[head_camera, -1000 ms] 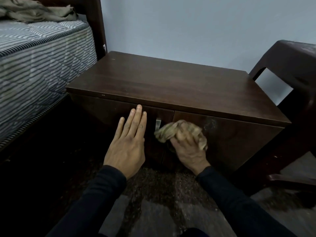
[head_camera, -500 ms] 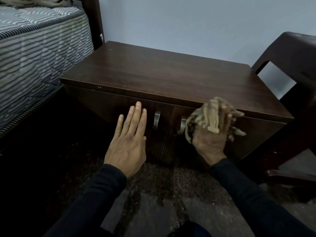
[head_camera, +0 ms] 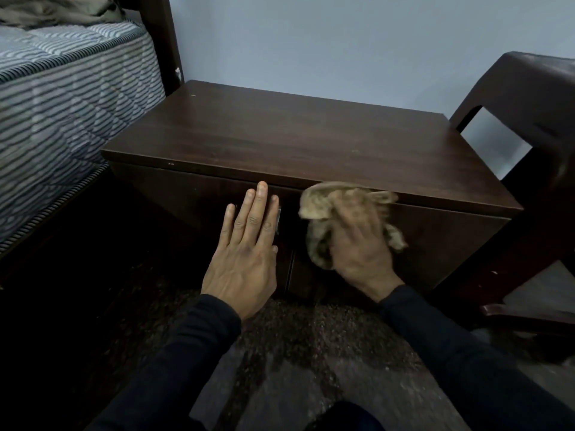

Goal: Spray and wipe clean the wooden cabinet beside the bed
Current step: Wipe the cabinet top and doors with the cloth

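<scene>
Wiping is the step in hand. The right hand (head_camera: 357, 244) grips a bunched tan cloth (head_camera: 326, 200) and presses it on the right door (head_camera: 441, 237) of the cabinet (head_camera: 311, 141), just under the overhanging top. Blur hides exactly how its fingers lie, though they seem curled into the fabric. The left hand (head_camera: 245, 256) lies flat on the left door (head_camera: 186, 197), fingers straight and close together, partly covering a metal handle (head_camera: 279, 220); it seems to brace the door shut. No spray bottle shows. Next, I judge, the cloth needs firm, even strokes across the rest of the door fronts and round the handles. The cabinet stands between the bed (head_camera: 71, 104) on the left and a dark chair (head_camera: 535, 98) on the right.
</scene>
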A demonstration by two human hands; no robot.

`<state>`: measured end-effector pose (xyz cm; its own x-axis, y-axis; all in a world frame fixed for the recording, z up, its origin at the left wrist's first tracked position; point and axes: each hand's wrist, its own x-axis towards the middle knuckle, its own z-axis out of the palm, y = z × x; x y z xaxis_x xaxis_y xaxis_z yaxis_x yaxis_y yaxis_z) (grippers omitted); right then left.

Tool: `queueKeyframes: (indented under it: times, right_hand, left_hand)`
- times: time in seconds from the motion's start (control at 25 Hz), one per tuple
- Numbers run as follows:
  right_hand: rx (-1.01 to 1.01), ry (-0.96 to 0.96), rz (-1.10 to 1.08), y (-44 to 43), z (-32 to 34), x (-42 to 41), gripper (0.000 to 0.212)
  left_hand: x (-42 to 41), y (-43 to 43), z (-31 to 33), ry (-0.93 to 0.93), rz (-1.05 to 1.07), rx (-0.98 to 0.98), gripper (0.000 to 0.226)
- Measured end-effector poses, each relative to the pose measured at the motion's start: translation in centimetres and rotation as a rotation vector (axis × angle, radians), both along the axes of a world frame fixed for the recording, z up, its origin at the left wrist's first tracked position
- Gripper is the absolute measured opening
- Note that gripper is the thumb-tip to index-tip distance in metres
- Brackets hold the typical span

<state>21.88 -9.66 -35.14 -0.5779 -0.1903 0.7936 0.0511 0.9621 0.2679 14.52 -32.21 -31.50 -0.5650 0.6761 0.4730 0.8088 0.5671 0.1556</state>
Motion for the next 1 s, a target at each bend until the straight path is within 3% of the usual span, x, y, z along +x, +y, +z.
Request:
queueKeyframes:
  times: [0.08, 0.16, 0.2, 0.36, 0.4, 0.56, 0.64, 0.72, 0.88, 1.0]
  right_hand:
    - [0.264, -0.147, 0.103, 0.2, -1.8, -0.7, 0.035]
    - [0.521, -0.174, 0.056, 1.7, -3.5, 0.0, 0.040]
    - [0.535, -0.160, 0.046, 2.3, -3.5, 0.2, 0.043]
    - [0.048, 0.024, -0.018, 0.7, -1.1, -0.7, 0.033]
    - [0.075, -0.023, 0.031, 0.5, -1.4, -0.8, 0.033]
    - [0.623, -0.277, 0.225, 4.6, -1.2, 0.3, 0.036]
    - [0.539, -0.213, 0.140, 4.4, -1.2, 0.4, 0.038]
    - [0.269, -0.126, 0.040, 2.6, -1.7, 0.0, 0.040]
    - [0.478, -0.290, 0.135, 3.1, -2.1, 0.7, 0.037]
    - [0.133, -0.133, -0.031, 1.3, -2.3, 0.6, 0.049]
  left_hand:
    - [-0.3, 0.1, 0.3, 0.004, 0.000, 0.007, 0.072]
    - [-0.7, -0.2, 0.4, 0.001, 0.024, 0.018, 0.073]
    - [-0.7, -0.5, 0.3, -0.005, 0.037, 0.026, 0.073]
    - [-0.8, -0.6, -0.3, -0.009, 0.042, 0.027, 0.074]
    - [-0.7, -0.4, -0.5, -0.015, 0.028, 0.017, 0.073]
    - [-0.7, 0.2, -0.6, -0.033, -0.002, -0.004, 0.071]
    - [-0.8, 0.5, -0.4, -0.035, -0.012, -0.014, 0.071]
    - [-1.0, 0.6, -0.4, -0.035, -0.019, -0.022, 0.070]
    - [-1.3, 0.3, -1.2, -0.003, -0.033, -0.108, 0.074]
    - [-1.7, 0.1, -1.3, -0.003, -0.029, -0.115, 0.078]
